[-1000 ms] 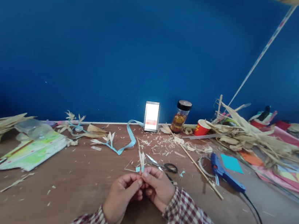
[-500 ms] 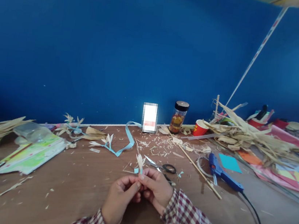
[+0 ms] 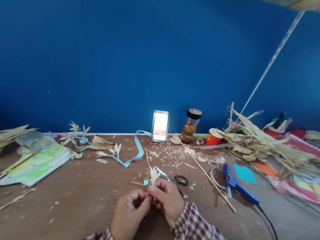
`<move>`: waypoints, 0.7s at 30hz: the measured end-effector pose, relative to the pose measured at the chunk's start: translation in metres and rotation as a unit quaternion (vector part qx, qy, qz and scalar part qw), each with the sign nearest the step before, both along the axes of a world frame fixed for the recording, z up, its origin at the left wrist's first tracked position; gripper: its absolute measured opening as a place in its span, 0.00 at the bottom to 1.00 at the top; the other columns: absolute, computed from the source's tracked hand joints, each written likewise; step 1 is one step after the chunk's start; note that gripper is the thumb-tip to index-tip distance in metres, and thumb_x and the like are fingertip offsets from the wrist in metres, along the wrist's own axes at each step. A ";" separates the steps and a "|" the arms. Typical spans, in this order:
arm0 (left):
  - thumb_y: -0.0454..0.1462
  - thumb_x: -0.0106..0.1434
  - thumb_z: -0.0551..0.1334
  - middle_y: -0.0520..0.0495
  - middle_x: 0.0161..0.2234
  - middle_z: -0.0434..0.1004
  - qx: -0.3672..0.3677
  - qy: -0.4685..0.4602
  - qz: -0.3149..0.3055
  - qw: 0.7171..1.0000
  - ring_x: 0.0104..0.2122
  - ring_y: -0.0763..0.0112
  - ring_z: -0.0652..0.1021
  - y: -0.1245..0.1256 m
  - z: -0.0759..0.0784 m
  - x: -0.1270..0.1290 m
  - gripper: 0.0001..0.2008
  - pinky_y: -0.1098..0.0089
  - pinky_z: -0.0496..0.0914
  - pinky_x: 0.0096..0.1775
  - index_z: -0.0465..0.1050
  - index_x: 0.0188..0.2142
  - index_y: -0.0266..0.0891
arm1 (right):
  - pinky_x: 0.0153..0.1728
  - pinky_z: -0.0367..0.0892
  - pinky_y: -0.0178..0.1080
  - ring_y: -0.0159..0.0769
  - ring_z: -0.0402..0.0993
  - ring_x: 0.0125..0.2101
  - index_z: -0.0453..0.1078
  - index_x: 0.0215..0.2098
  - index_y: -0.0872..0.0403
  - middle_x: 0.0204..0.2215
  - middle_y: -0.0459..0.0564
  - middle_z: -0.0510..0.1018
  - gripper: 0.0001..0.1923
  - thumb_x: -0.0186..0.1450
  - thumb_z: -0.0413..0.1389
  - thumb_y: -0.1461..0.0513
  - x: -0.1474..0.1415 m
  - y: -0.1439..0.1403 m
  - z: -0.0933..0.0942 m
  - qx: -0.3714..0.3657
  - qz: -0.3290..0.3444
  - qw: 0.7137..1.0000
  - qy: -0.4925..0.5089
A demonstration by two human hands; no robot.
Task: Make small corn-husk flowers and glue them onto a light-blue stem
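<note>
My left hand (image 3: 129, 214) and my right hand (image 3: 167, 199) meet over the brown table (image 3: 84, 200), fingertips pinched together on a small husk flower (image 3: 153, 175) with pale pointed petals and a light blue wrapped stem. The petals stick up above my fingers. Scissors (image 3: 173, 177) with black handles lie just beyond my right hand. A blue glue gun (image 3: 238, 184) rests to the right, its black cord trailing toward the near edge.
Dried corn husks (image 3: 265, 147) pile at the right over coloured paper. A jar (image 3: 191, 126), a red cup (image 3: 213, 137), a light blue ribbon (image 3: 137, 148), finished husk flowers (image 3: 78, 133) and a green printed sheet (image 3: 34, 164) lie along the blue wall. Husk scraps litter the table.
Both hands stay pinched on the flower. The flower has turned slightly in my fingers and its petals look more spread. The view has shifted a little.
</note>
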State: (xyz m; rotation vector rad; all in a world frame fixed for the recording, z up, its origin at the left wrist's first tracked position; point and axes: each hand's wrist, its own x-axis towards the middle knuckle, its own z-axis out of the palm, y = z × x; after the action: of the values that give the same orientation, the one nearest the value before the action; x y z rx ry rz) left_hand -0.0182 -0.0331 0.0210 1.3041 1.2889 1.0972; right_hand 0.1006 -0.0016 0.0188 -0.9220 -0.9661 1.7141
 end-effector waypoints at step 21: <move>0.42 0.54 0.57 0.51 0.16 0.68 0.003 0.037 0.017 0.999 0.18 0.74 0.67 -0.003 -0.001 0.000 0.12 0.75 0.62 0.21 0.70 0.23 0.35 | 0.11 0.48 0.25 0.19 0.55 0.13 0.70 0.29 0.60 0.15 0.41 0.67 0.15 0.47 0.63 0.58 0.002 0.001 0.004 -0.024 0.017 0.999 0.030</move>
State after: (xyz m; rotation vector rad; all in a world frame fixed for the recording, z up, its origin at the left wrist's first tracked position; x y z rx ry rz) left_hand -0.0187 -0.0366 0.0205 1.3424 1.3680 1.0868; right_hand 0.1026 -0.0008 0.0225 -0.8851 -0.9097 1.7892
